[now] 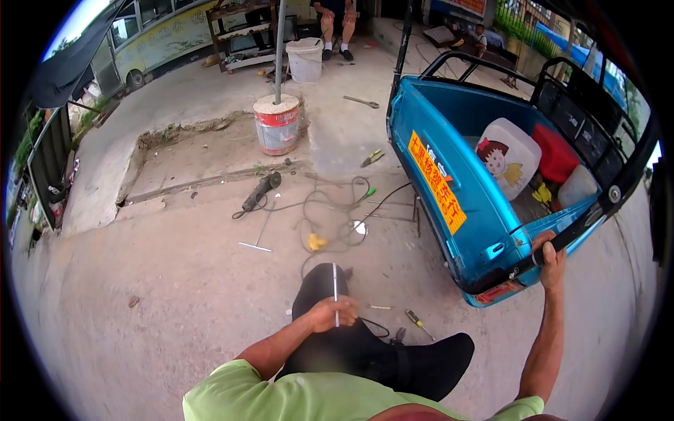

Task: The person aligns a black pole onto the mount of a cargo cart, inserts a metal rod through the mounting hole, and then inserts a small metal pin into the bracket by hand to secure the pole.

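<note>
The left hand (pixel 335 313), at the lower centre of the frame, has its fingers curled closed around the lower part of a silver rod (pixel 335 281). Most of the rod juts toward the top of the frame over the dark trouser leg, a hold that seems to leave that end free. The right hand (pixel 552 261), at the lower right, has its fingers wrapped around the black bar (pixel 579 226) at the near corner of the blue cart bed (pixel 484 231), probably for steadying.

A screwdriver (pixel 419 323) lies by the trousers at the lower centre, apparently placed within easy reach. Further up the ground, left of centre, are a T-bar (pixel 255 247) and a grinder (pixel 262 191); pliers (pixel 371 158) lie beside the cart. At the upper centre, a red-and-white bucket (pixel 274 125) surrounds the pole's (pixel 279 56) foot, likely weighting it upright.
</note>
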The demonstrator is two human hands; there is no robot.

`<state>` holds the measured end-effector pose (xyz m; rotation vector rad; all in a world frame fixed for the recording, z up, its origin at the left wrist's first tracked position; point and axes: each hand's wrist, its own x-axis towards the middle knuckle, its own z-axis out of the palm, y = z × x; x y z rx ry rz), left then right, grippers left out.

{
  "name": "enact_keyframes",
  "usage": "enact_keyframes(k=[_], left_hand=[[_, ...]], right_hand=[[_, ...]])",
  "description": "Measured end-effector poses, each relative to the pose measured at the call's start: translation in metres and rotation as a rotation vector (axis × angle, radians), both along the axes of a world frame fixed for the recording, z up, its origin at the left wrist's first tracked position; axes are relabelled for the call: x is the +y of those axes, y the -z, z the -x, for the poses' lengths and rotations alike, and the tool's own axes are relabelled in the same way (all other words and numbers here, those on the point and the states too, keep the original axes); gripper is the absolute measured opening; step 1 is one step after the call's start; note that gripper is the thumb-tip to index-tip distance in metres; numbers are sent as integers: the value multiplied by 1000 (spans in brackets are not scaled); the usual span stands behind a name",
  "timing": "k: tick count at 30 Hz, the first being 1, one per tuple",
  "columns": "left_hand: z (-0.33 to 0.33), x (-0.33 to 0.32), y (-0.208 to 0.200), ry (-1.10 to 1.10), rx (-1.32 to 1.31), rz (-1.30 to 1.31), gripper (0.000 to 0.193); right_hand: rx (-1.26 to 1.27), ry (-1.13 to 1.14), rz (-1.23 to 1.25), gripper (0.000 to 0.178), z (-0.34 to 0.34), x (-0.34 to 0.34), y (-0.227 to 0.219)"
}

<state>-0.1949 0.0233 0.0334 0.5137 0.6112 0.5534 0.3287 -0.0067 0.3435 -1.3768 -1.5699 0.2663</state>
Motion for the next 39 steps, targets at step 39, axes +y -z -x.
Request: enact_keyframes(k=[39], left_hand=[[-35, -147, -253, -513, 755, -795, 40]], right_hand=[[-146, -23, -172, 50, -11, -13, 20]])
